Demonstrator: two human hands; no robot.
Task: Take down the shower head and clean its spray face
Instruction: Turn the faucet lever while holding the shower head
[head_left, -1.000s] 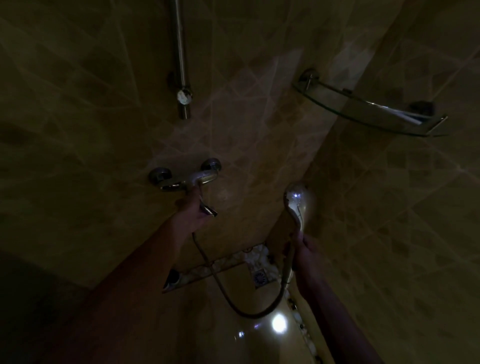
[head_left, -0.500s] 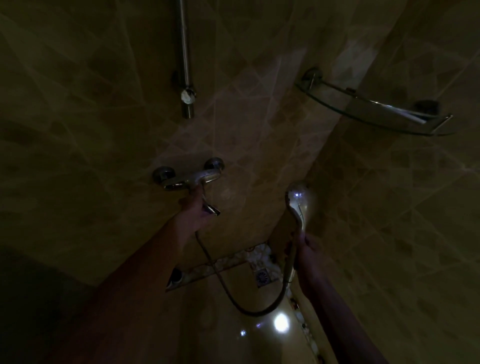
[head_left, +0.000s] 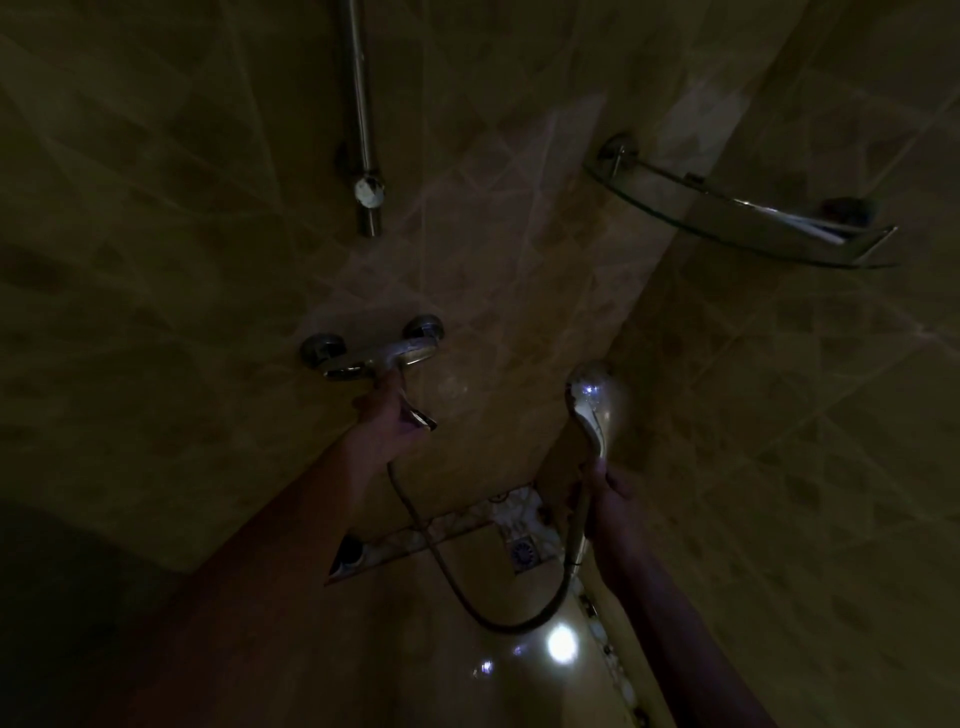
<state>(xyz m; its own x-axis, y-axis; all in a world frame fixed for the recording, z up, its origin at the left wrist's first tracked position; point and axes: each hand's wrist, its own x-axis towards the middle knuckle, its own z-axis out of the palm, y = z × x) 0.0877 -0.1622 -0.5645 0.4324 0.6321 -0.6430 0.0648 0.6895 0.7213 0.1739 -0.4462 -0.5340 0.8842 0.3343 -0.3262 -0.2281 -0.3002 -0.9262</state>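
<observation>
Already off its rail, the shower head (head_left: 589, 395) stands upright in the right hand (head_left: 610, 499), whose fingers curl round the lower handle. Its rounded back faces the camera, so the spray face is turned away and cannot be seen. The hose (head_left: 498, 613) drops from the handle, loops low and climbs back to the mixer (head_left: 374, 356), the landmark for the rest.

At the mixer, the left hand (head_left: 387, 421) reaches up with its fingers round the lever (head_left: 418, 417) just below the body; in this dim light the exact hold is hard to read, but it looks like a grip. Right of the mixer and a little lower is the shower head, near the wall corner. Above the mixer hangs the bare rail (head_left: 363, 114). Up and to the right is a glass shelf (head_left: 743, 218). Well below the mixer lies the floor drain (head_left: 522, 552).

The risks seem plain: if the lever opens too far, water would burst from the face toward the wall and splash back. A wet handle could slip in one hand, and the slack hose could snag the left forearm.
</observation>
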